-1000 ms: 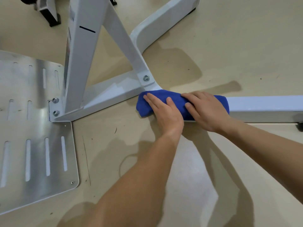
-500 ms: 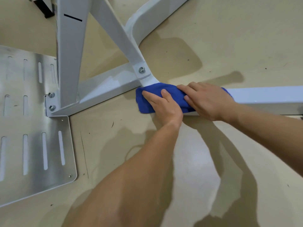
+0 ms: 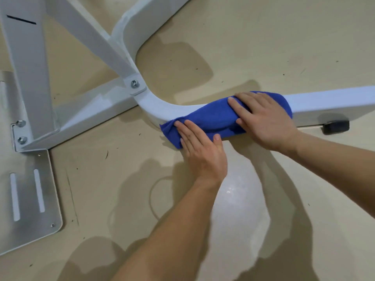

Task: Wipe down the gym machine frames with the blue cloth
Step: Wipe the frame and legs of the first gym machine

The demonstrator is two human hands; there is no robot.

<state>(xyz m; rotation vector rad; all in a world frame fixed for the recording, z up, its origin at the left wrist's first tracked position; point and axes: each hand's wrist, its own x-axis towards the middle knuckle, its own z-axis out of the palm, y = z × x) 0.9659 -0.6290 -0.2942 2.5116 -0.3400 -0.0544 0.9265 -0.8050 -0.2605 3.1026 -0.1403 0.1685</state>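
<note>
A blue cloth [image 3: 213,116] is draped over the low white frame bar [image 3: 328,100] that runs along the floor to the right. My left hand [image 3: 200,149] presses the cloth's left end against the bar's near side with straight fingers. My right hand [image 3: 265,120] lies flat on top of the cloth's right part, fingers spread over the bar. The bare curved bend of the white frame [image 3: 156,104] shows just left of the cloth, below a bolted joint [image 3: 134,84].
White uprights and braces [image 3: 26,63] rise at the left. A slotted metal foot plate [image 3: 30,199] lies on the beige floor at the lower left. A black rubber foot [image 3: 335,126] sits under the bar at the right.
Both hands have slid the cloth rightward along the bar, away from the bolted joint, uncovering the frame's curved bend. The view has shifted right.
</note>
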